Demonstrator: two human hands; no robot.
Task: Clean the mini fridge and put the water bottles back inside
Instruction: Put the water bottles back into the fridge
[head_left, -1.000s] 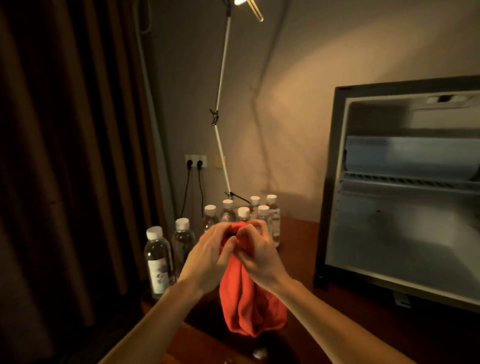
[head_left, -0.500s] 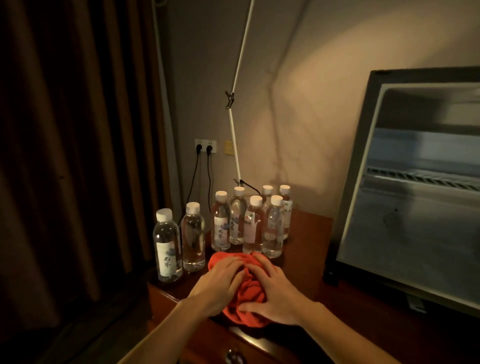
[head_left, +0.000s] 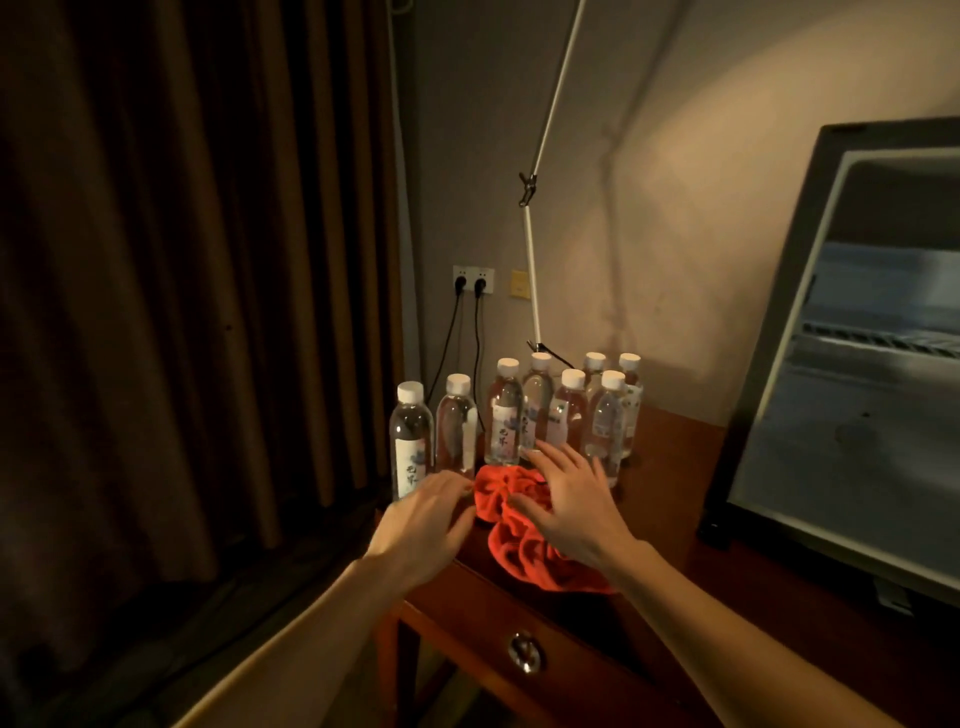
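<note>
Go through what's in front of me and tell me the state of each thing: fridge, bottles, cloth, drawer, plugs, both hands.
Black mini fridge: door open, nothing visible inside.
Clear plastic water bottles: eight, upright, capped, on the desk.
Red cloth: crumpled on the desk.
Wooden desk drawer: closed.
Wall socket: two plugs in.
Left hand: open.
Right hand: open, on the cloth.

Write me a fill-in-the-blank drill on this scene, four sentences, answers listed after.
1. The crumpled cloth on the desk is ___ in colour.
2. The number of water bottles standing behind the cloth is ___.
3. Every bottle wears a ___ cap.
4. The fridge stands to the ___ of the bottles, with the left hand and right hand spread by the cloth.

Answers: red; eight; white; right
</note>
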